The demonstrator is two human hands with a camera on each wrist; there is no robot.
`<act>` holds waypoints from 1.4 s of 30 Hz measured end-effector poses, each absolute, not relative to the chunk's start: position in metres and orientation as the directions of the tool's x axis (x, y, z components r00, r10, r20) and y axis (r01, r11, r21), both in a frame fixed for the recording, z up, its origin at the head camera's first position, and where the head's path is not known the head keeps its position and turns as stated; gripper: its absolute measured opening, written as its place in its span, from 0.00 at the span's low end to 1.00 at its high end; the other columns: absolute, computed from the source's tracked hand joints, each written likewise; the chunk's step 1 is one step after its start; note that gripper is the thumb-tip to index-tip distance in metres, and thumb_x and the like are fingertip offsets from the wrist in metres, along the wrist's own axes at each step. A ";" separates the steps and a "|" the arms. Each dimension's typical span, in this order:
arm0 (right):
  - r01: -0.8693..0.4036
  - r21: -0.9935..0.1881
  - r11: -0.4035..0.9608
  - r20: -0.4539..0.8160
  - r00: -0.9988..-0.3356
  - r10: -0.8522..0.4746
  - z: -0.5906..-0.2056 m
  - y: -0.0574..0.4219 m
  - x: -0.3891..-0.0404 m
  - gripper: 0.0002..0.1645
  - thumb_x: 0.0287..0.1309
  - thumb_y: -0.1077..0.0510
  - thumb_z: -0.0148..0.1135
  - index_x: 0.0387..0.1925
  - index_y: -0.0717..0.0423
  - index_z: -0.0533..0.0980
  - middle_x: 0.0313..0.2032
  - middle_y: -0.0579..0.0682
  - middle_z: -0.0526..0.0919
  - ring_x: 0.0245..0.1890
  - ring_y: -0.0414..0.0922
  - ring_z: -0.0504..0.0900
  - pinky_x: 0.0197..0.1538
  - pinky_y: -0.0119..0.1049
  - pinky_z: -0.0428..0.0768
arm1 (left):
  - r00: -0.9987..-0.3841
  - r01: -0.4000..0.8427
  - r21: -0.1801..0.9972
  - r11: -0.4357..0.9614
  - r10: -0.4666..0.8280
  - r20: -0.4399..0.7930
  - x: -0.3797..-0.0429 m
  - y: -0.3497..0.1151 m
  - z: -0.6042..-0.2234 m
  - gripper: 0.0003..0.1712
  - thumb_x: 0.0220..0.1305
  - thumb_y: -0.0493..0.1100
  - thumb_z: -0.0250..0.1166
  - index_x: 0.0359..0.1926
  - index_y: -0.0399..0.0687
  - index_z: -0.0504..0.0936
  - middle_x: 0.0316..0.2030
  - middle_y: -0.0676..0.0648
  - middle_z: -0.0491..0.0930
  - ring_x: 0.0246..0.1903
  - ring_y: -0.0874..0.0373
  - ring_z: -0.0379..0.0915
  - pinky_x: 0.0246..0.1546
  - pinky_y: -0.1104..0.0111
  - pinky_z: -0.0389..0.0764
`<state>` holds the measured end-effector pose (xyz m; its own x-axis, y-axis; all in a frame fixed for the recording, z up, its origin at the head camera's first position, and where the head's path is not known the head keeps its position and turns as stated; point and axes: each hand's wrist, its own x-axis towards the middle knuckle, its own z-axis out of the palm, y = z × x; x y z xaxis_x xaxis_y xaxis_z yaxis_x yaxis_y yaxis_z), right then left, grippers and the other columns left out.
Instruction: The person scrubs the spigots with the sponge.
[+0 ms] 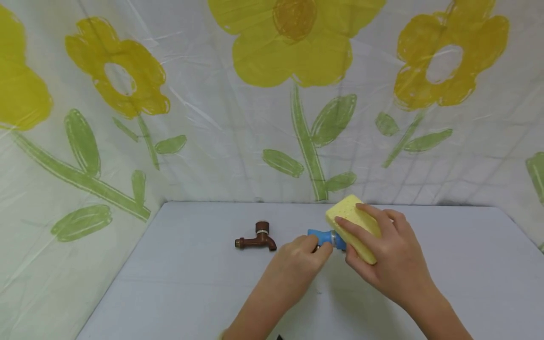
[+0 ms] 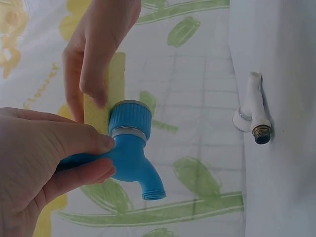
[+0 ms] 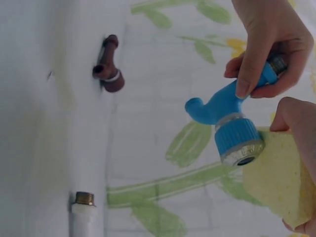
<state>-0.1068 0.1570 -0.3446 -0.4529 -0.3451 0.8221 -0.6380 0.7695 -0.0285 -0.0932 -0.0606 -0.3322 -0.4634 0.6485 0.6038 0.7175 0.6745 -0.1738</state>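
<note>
My left hand (image 1: 299,259) holds a blue plastic tap (image 1: 325,237) by its inlet end, pinched between thumb and fingers. In the left wrist view the tap (image 2: 131,158) shows its ribbed knob up and its spout pointing down. A yellow sponge (image 1: 345,208) is gripped in my right hand (image 1: 393,257), thumb on one side and fingers spread over the other. The sponge (image 3: 271,173) lies against the knob side of the tap in the right wrist view. Both hands are raised over the table, close together.
A brown tap (image 1: 255,242) lies on the pale table (image 1: 170,274), left of my hands. A white tap (image 2: 254,101) with a brass thread also lies on the table, hidden in the head view. A flower-printed curtain (image 1: 212,156) hangs behind the table.
</note>
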 end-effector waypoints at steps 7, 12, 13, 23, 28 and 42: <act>-0.685 -0.071 0.725 0.803 -0.471 -0.366 -0.344 0.160 -0.106 0.22 0.65 0.47 0.53 0.52 0.43 0.88 0.56 0.62 0.82 0.45 0.64 0.75 0.38 0.58 0.79 | -0.470 0.727 -0.160 0.667 0.654 0.593 -0.092 -0.061 -0.330 0.10 0.61 0.33 0.78 0.36 0.47 0.84 0.25 0.53 0.72 0.23 0.65 0.66 0.24 0.83 0.66; -0.677 -0.291 0.676 0.728 -0.616 -0.302 -0.344 0.163 -0.105 0.29 0.49 0.62 0.71 0.56 0.43 0.86 0.59 0.57 0.80 0.52 0.57 0.74 0.39 0.49 0.79 | -0.471 0.720 -0.164 0.674 0.648 0.598 -0.093 -0.064 -0.328 0.10 0.60 0.34 0.79 0.38 0.46 0.85 0.27 0.52 0.76 0.27 0.63 0.74 0.30 0.82 0.75; -0.668 -0.337 0.663 0.709 -0.644 -0.289 -0.344 0.163 -0.105 0.32 0.47 0.64 0.73 0.57 0.44 0.85 0.60 0.56 0.80 0.53 0.55 0.73 0.40 0.47 0.77 | -0.471 0.720 -0.159 0.676 0.643 0.604 -0.094 -0.064 -0.327 0.10 0.60 0.34 0.79 0.38 0.46 0.85 0.28 0.52 0.77 0.28 0.63 0.75 0.31 0.82 0.76; -0.620 -0.541 0.568 0.630 -0.747 -0.214 -0.345 0.160 -0.103 0.40 0.55 0.70 0.69 0.71 0.48 0.76 0.65 0.53 0.76 0.62 0.46 0.69 0.51 0.36 0.70 | -0.650 0.753 0.407 0.516 0.492 0.579 -0.112 -0.075 -0.332 0.06 0.63 0.30 0.75 0.37 0.42 0.88 0.32 0.49 0.86 0.30 0.63 0.80 0.34 0.83 0.80; -0.606 -0.555 0.570 0.622 -0.757 -0.199 -0.345 0.157 -0.101 0.43 0.54 0.70 0.71 0.73 0.49 0.74 0.66 0.54 0.73 0.61 0.43 0.67 0.47 0.33 0.71 | -0.739 0.673 0.600 0.432 0.406 0.538 -0.122 -0.080 -0.336 0.04 0.63 0.31 0.75 0.37 0.41 0.89 0.33 0.47 0.89 0.27 0.67 0.78 0.31 0.79 0.82; -0.640 -0.457 0.617 0.708 -0.682 -0.184 -0.343 0.156 -0.102 0.43 0.48 0.68 0.73 0.69 0.49 0.78 0.68 0.59 0.73 0.50 0.42 0.65 0.37 0.37 0.72 | -0.786 0.598 0.729 0.333 0.423 0.452 -0.122 -0.076 -0.336 0.03 0.66 0.32 0.73 0.39 0.39 0.87 0.36 0.45 0.88 0.33 0.64 0.83 0.35 0.79 0.83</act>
